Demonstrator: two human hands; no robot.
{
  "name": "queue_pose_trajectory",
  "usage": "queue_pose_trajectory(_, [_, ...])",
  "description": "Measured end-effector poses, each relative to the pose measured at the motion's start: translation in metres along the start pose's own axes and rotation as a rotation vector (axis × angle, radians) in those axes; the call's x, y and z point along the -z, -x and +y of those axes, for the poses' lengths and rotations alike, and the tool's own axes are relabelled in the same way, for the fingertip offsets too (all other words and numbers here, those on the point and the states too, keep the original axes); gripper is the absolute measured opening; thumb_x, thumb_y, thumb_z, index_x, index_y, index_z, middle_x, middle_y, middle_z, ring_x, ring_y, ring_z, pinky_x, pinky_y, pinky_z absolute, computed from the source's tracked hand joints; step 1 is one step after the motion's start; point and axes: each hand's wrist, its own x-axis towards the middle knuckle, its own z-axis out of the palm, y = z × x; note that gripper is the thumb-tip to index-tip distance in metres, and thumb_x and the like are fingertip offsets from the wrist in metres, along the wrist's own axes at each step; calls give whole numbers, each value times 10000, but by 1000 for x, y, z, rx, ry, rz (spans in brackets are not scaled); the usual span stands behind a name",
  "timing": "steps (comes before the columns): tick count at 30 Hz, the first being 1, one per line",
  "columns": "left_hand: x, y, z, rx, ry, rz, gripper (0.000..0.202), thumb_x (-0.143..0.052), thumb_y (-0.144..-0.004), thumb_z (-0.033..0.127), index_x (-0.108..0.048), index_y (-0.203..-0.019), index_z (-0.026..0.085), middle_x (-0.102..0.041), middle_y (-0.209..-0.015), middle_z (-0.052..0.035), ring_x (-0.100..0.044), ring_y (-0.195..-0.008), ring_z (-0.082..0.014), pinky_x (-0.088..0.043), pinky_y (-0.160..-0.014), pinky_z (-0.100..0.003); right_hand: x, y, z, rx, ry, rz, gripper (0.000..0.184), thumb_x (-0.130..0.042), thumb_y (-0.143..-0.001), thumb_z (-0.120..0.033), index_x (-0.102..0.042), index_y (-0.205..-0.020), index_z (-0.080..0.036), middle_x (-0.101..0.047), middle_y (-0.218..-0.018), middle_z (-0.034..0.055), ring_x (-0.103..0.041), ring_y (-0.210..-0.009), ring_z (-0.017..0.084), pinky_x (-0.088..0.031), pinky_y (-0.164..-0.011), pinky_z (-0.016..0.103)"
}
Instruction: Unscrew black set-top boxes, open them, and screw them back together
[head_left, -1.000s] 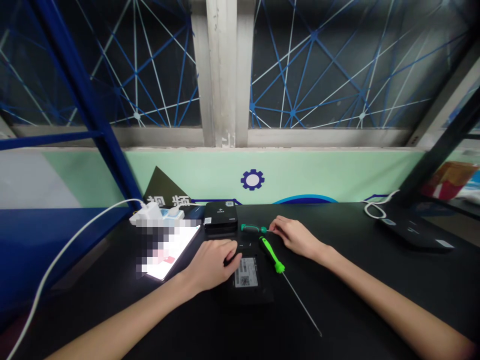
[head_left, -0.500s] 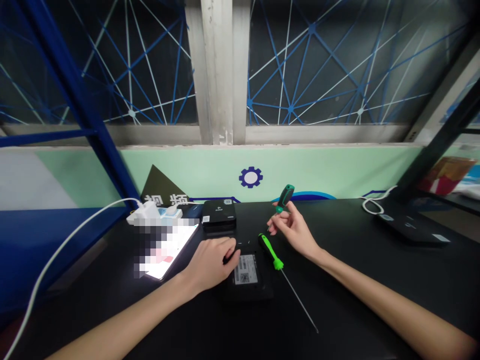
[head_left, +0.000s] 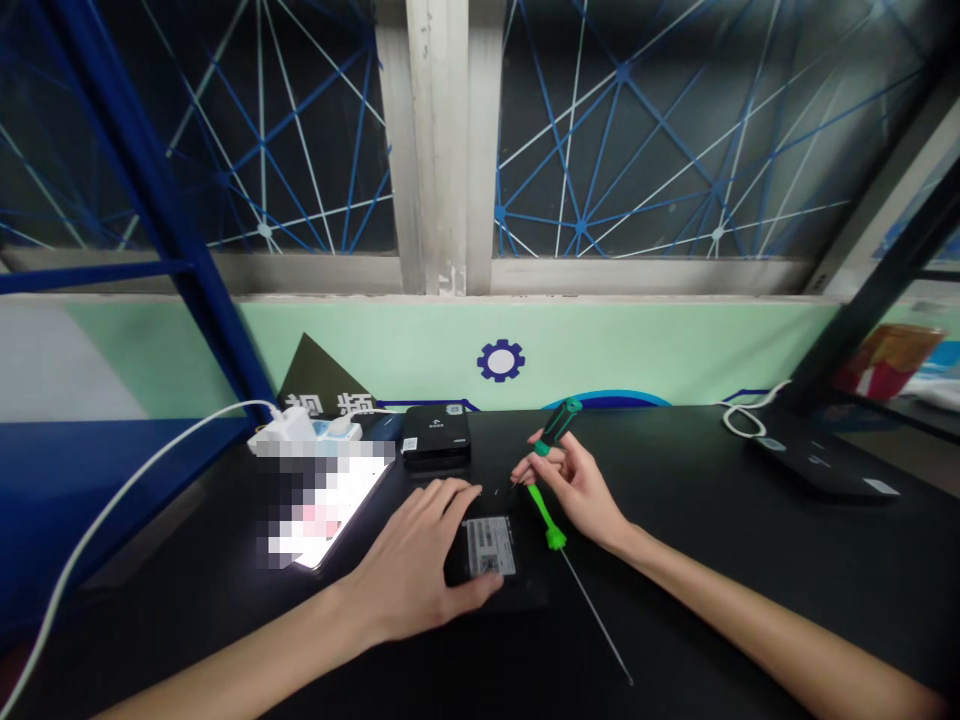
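My left hand (head_left: 420, 560) lies on a flat black device (head_left: 491, 560) with a white label, fingers spread over its left side and thumb along its near edge. My right hand (head_left: 577, 485) pinches a dark green screwdriver (head_left: 553, 427) near its shaft, handle tilted up and away, tip pointing down toward the device's far edge. A bright green screwdriver (head_left: 546, 520) with a long thin shaft lies on the black table (head_left: 675, 600) just right of the device, partly under my right hand.
A lit phone (head_left: 322, 500) lies to the left, a small black box (head_left: 436, 437) behind the device, and a white charger (head_left: 289, 430) with a cable at the back left. Another black device (head_left: 817, 460) with a white cable sits at the far right. A blue frame post stands at left.
My right hand picked the dark green screwdriver off the table, raised it, then brought it down toward the device. My left hand slid nearer over the device's left side.
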Motion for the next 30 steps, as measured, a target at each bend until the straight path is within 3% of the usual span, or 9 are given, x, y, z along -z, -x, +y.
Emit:
queue_pose_trajectory(3, [-3,10,-6,-18,40,-130,900,-649,-807,619,-254,-1540,278,-398,-1517,-124,-411,-1342,-365,-310,-1117,-577,0,0,0,-5,21,-32,292,-583,-943,-439,-460,-1107,-232,-728,-846,48,-717,-793,211,-554,-796,397])
queue_pose_trajectory(7, [-3,13,-10,-12,55,-200,1012,-647,-755,711,-232,-1555,250,-342,-1558,-137,-351,-1394,-381,-274,-1145,-588,1,-2,-2,1,9,-83,269,-574,-950,-424,-458,-1096,-231,-720,-832,39,-717,-798,208,-554,-805,399])
queue_pose_trajectory(17, [-2,4,-15,-67,52,-149,988,-722,-695,666,-358,-1497,217,-447,-1475,-136,-438,-1313,-374,-295,-1133,-567,4,-12,-6,-2,132,-203,261,-524,-976,-428,-477,-1111,-210,-731,-842,61,-714,-750,200,-562,-740,370])
queue_pose_trajectory(24, [-2,3,-19,-77,78,-155,1023,-732,-675,677,-342,-1511,234,-429,-1480,-133,-425,-1316,-389,-293,-1127,-588,6,-27,3,-64,36,-244,344,-589,-925,-484,-451,-1056,-197,-740,-752,62,-725,-643,207,-548,-650,332])
queue_pose_trajectory(30, [-2,3,-20,-69,85,-188,1034,-728,-678,680,-309,-1524,258,-396,-1498,-125,-385,-1344,-399,-245,-1146,-605,12,-34,12,-123,-36,-282,341,-624,-906,-466,-455,-1028,-196,-747,-749,62,-730,-660,213,-518,-697,333])
